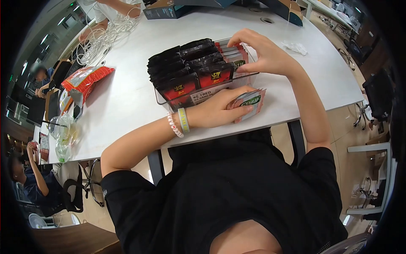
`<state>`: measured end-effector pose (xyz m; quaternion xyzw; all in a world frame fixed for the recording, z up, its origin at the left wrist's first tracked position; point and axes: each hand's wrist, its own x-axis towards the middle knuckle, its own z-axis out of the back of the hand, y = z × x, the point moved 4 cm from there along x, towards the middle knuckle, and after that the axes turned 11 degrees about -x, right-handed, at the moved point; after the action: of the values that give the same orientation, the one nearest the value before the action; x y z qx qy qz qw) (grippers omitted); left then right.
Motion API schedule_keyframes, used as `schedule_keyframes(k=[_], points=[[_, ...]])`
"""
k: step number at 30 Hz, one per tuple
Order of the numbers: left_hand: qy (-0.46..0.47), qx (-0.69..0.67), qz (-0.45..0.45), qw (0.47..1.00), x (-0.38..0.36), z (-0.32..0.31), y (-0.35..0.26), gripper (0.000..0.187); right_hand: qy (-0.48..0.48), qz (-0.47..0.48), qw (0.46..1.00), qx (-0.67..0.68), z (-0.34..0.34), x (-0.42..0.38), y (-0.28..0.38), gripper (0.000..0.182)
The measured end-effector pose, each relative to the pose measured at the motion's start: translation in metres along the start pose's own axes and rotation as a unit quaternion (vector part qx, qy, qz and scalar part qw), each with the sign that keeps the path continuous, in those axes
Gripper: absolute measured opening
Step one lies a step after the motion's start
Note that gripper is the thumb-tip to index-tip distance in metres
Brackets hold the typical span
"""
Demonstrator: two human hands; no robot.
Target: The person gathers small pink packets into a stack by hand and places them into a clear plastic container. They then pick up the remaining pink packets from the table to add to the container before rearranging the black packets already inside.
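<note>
A wire basket [159,98] stands on the white table, filled with rows of black-and-red sachets [215,75]. At its right end is a row of pinkish sachets [239,54]. My left hand [218,108] wears two wristbands and holds a small stack of pink-and-green sachets [249,103] in front of the basket, near the table's front edge. My right hand [260,53] reaches over the basket's right end, thumb and fingers apart around the pinkish row. Some of its fingertips are hidden behind the sachets.
On the white table [131,122] lie a red packet [86,80], a plastic cup and bag [65,137], tangled white cables [95,44] and a crumpled tissue [296,48]. Dark boxes [163,10] stand at the back. Other people are at the left and behind the cables.
</note>
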<state>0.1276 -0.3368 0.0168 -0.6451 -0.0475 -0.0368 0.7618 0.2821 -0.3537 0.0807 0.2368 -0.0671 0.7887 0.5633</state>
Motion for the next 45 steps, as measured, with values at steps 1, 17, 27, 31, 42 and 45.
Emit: schedule_keyframes(k=[1,17,27,31,42,45], points=[[0.008,0.016,0.010,1.000,0.002,0.000,-0.001,0.039,-0.008,0.014,1.000,0.003,0.001,0.001,-0.002,0.059],[0.025,0.078,0.016,0.996,0.000,0.001,-0.007,0.041,0.028,-0.035,0.998,0.048,-0.014,0.004,-0.005,0.073],[-0.071,-0.157,0.049,0.984,-0.004,-0.002,-0.010,0.043,-0.045,0.101,0.938,0.330,0.035,-0.007,-0.003,0.048],[-0.071,-0.156,0.087,0.981,-0.005,0.005,-0.009,0.037,0.082,0.099,0.943,0.307,0.027,-0.012,0.018,0.040],[-0.035,-0.157,0.039,0.986,0.001,0.007,-0.001,0.036,0.026,-0.027,0.964,0.262,0.024,-0.008,-0.001,0.008],[-0.023,-0.156,0.031,0.987,0.000,0.005,0.000,0.040,-0.039,-0.055,0.951,0.300,0.030,-0.009,-0.021,0.006]])
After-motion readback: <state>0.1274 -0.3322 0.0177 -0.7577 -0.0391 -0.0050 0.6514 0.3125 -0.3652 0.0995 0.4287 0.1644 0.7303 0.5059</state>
